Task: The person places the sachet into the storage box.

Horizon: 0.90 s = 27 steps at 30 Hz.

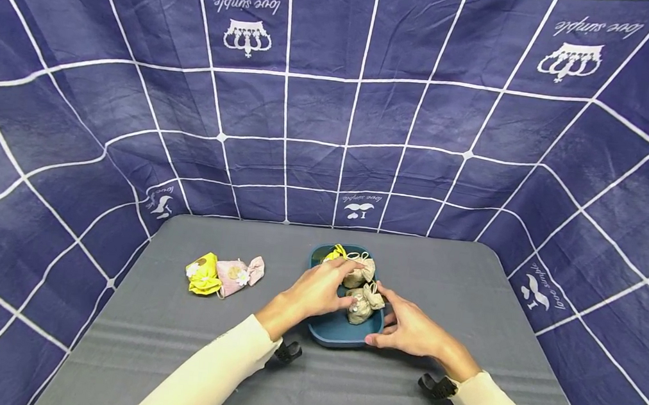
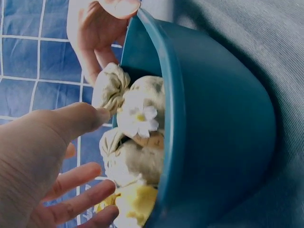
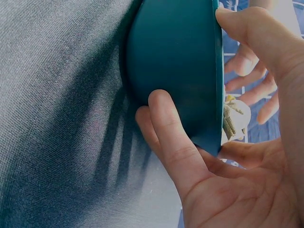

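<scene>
A blue bin (image 1: 332, 341) holds several small drawstring pouches. Nearest the front is a beige pouch (image 1: 357, 313) with a white flower, its gathered neck leaning toward the right rim. Behind it lie another beige pouch (image 1: 355, 276) and a yellow pouch (image 2: 137, 204). My left hand (image 1: 319, 287) reaches over the bin from the left, fingers spread and relaxed above the pouches; its thumb tip is right by the front pouch's neck. At the bin's front right corner my right hand (image 1: 414, 329) grips the bin, thumb on the rim and fingers along the outer wall (image 3: 175, 52).
Left of the bin, on the grey tabletop (image 1: 138, 340), a yellow pouch (image 1: 203, 274) lies against a pink pouch (image 1: 239, 275) with a white flower. Blue cloth (image 1: 321, 112) with white grid lines hangs behind the table and along its sides.
</scene>
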Motion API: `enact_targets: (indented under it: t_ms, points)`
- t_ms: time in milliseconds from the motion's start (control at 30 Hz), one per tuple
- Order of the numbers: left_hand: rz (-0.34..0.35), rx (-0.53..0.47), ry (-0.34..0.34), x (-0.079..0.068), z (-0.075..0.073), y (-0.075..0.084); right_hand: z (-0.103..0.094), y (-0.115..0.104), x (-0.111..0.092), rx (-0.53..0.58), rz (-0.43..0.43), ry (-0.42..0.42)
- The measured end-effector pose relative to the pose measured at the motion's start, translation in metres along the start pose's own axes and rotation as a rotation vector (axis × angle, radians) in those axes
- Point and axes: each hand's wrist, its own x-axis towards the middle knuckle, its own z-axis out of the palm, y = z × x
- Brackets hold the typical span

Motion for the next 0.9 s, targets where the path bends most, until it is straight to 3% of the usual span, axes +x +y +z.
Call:
enact_targets:
  t_ms: [467,900]
  points:
    - [0.01,0.104,0.134,-0.025,-0.02,-0.029,-0.001,-0.002,0.0,0.01,0.007,-0.002]
    - [-0.069,0.164,0.21,-0.063,-0.032,-0.081,-0.001,0.0,0.0,-0.02,-0.007,0.012]
